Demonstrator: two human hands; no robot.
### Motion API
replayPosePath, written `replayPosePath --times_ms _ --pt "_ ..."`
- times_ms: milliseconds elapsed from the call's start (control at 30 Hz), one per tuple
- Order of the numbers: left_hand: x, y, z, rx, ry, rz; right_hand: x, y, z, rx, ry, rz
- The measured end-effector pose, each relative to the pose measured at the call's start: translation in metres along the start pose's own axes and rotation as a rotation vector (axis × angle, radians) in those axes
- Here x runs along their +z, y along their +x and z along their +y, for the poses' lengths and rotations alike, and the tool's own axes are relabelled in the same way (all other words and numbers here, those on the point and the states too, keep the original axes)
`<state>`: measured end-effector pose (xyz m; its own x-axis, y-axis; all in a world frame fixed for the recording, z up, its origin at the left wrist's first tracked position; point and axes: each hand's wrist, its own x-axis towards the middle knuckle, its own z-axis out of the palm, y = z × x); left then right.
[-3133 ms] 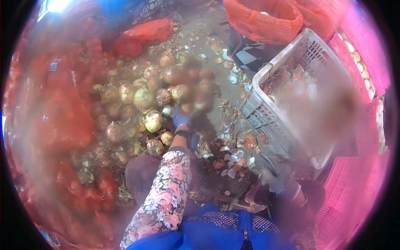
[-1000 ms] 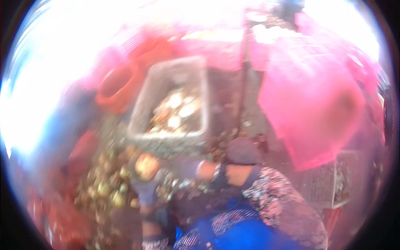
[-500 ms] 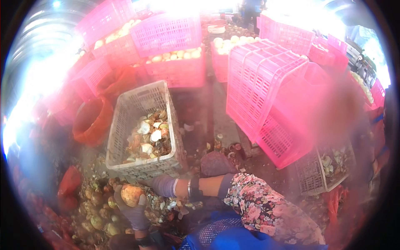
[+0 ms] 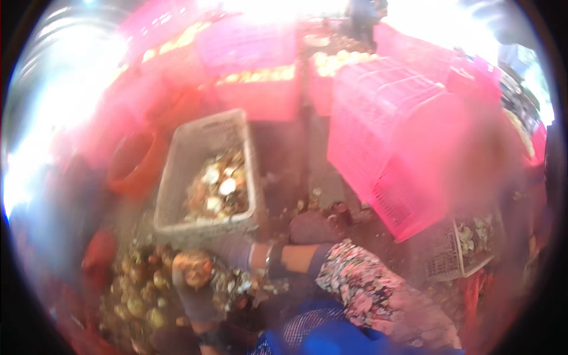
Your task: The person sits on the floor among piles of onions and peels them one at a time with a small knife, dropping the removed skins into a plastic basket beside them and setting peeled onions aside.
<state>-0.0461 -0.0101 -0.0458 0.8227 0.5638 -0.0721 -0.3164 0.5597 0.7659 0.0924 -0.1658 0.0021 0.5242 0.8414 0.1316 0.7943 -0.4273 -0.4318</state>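
Observation:
My left hand (image 4: 192, 296), in a grey-purple glove, is closed round a brown onion (image 4: 193, 269) at the lower left of the head view. Just right of the onion, my right hand (image 4: 231, 251), also gloved, reaches across with its floral-sleeved forearm behind it; its fingers are smeared and hard to make out. Below and left of the hands lies a heap of onions (image 4: 136, 302), with loose skins (image 4: 260, 287) beside them. A pale plastic crate (image 4: 165, 195) stands just beyond my hands, holding peelings and white scraps (image 4: 228, 186).
Pink crates (image 4: 254, 97), several full of onions, are stacked across the back. An upturned pink crate (image 4: 373, 124) stands at the right, above a small grey crate (image 4: 444, 260) with scraps. An orange sack (image 4: 139, 171) is at the left. A person (image 4: 362, 23) stands far back.
My view has swung up and round from the onion heap. My left hand now holds an onion, and my right hand has come across beside it. Since half a second ago the picture has blurred and shifted slightly.

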Motion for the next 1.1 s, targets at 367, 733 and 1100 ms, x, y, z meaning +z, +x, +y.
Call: replayPosePath --times_ms 367,733,1100 --pt "0.059 -0.024 0.026 -0.083 -0.095 -0.144 -0.029 0.001 -0.018 -0.047 -0.131 0.047" --pt "0.023 0.005 0.034 -0.162 -0.031 -0.362 -0.008 0.004 0.001 -0.186 0.680 -0.190" --pt "0.020 0.012 0.013 -0.385 -0.209 -0.315 -0.010 -0.014 -0.007 -0.075 0.955 0.184"
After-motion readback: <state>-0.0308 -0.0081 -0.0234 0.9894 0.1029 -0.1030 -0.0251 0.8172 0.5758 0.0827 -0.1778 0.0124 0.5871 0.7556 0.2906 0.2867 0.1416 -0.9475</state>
